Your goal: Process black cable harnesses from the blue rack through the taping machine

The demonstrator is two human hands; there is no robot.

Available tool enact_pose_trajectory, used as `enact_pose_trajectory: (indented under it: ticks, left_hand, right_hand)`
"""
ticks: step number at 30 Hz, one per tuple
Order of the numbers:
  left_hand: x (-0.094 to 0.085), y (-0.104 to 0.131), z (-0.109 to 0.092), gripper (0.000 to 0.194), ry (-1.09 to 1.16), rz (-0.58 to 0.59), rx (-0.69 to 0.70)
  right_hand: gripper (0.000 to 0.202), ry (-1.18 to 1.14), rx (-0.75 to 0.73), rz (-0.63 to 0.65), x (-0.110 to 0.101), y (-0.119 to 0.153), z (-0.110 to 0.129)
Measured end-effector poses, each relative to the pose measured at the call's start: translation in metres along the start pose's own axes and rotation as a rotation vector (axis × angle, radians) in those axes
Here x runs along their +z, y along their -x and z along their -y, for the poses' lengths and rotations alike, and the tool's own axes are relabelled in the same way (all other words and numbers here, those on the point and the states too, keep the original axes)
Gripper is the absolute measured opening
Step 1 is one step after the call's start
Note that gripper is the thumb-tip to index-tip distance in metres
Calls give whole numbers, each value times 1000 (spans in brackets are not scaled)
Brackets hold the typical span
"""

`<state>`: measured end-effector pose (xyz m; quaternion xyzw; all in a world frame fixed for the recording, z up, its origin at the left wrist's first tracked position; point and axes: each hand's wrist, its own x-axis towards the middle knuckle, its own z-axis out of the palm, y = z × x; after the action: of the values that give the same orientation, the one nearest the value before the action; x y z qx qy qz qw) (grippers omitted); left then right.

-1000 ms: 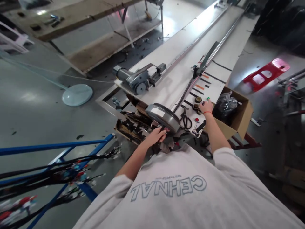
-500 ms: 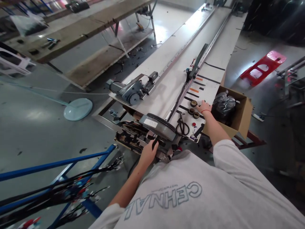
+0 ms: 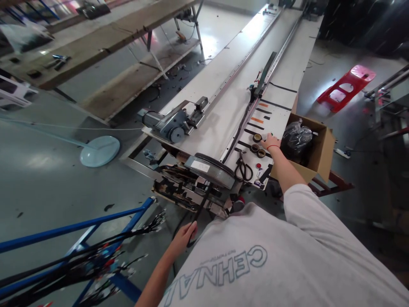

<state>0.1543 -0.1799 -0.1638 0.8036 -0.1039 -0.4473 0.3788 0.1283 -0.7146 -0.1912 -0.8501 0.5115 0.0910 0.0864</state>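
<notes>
White bench [image 3: 228,115]: grey round housing [image 3: 214,173] at near end, presumably within reach. Black strip [image 3: 201,207] runs straight below it, pinched in left hand [image 3: 186,234]. Right hand [image 3: 271,141], grip unclear, beside tape rolls [image 3: 254,148], possibly bracing.

the left hand [image 3: 188,233] grips a thin black strip [image 3: 202,205] running toward a rounded grey machine part [image 3: 220,174]; the right hand [image 3: 271,140] (red string [image 3: 273,146] round its wrist) is over the long white tabletop [image 3: 220,123], beside three dark tape rolls [image 3: 254,148].
</notes>
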Motion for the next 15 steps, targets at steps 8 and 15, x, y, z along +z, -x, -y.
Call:
enact_pose_trajectory:
  ticks: [8,15]
  left_hand:
    - [19,0,-26,54,12,-250,130]
    - [22,-23,-35,45,-124,-215,260]
  right_hand:
    - [62,-4,5,6,-5,3,3]
    - [60,1,12,8,-8,10,5]
